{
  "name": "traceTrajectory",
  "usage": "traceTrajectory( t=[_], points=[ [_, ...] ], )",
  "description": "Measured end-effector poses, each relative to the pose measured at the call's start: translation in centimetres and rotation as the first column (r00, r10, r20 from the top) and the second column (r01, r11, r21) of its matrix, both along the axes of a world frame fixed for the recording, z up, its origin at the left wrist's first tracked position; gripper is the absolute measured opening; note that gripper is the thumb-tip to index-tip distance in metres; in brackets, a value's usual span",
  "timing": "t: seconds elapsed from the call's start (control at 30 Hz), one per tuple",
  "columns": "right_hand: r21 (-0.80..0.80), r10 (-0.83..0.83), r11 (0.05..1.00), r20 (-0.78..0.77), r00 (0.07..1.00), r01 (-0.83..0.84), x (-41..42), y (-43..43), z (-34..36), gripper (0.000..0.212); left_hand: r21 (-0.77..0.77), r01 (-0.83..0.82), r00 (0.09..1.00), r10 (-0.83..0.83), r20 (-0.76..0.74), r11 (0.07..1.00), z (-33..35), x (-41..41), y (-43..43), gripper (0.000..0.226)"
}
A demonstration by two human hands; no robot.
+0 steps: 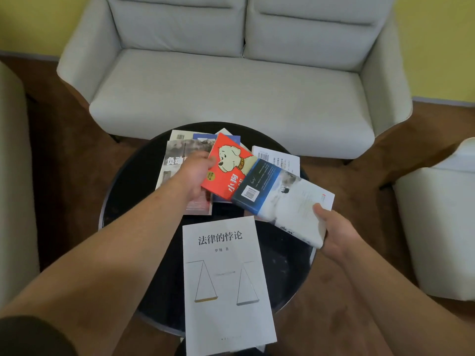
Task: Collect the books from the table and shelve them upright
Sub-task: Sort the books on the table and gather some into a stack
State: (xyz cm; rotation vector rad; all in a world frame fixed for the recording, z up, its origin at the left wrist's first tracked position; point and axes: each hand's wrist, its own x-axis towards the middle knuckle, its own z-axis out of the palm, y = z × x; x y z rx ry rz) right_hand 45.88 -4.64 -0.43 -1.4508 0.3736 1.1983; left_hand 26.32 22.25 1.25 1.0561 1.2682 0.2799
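Observation:
Several books lie on a round black table (123, 191). My left hand (192, 176) grips the left edge of a red book with a cartoon dog (228, 165), lifting it off a grey book (177, 160). My right hand (336, 229) holds a blue-and-white book (282, 201) by its right end, above the table. A white book with a scales drawing (226, 281) lies flat at the near edge. Another white book (280, 158) lies behind, and a blue one (203, 137) shows partly under the red one.
A pale grey two-seat sofa (231, 86) stands right behind the table. Light armchairs flank it at the left (12, 176) and right (437, 227). Brown carpet (72, 155) surrounds the table. No shelf is in view.

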Motion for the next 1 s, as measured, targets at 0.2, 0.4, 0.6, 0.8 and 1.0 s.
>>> traceTrajectory(
  t=[0.2, 0.4, 0.6, 0.8, 1.0],
  points=[
    [0.092, -0.112, 0.99, 0.0, 0.994, 0.111, -0.1, -2.8, 4.9, 0.014, -0.05, -0.279, 0.929, 0.283, 0.241, 0.959, 4.5, -3.2, -4.4, 0.015],
    [0.067, -0.046, 0.997, -0.013, 0.999, 0.047, -2.1, -6.1, 7.5, 0.009, -0.195, -0.306, 0.868, 0.357, 0.345, 0.932, 7.6, -9.3, -12.3, 0.058],
    [0.076, 0.099, 0.992, 0.033, 0.995, -0.101, -4.3, -8.2, 8.3, 0.015, -0.343, -0.426, 0.777, 0.533, 0.334, 0.837, 6.6, -14.3, -22.1, 0.048],
    [0.096, 0.198, 0.974, 0.071, 0.978, -0.204, -4.6, -9.5, 9.8, 0.028, -0.249, -0.398, 0.885, 0.441, 0.149, 0.883, 7.5, -16.5, -27.1, 0.025],
    [0.061, 0.384, 0.915, 0.177, 0.906, -0.399, -5.2, -10.0, 11.3, 0.035, 0.151, 0.03, 0.918, 0.033, -0.395, 0.988, 7.8, -18.6, -28.1, 0.015]
  ],
)
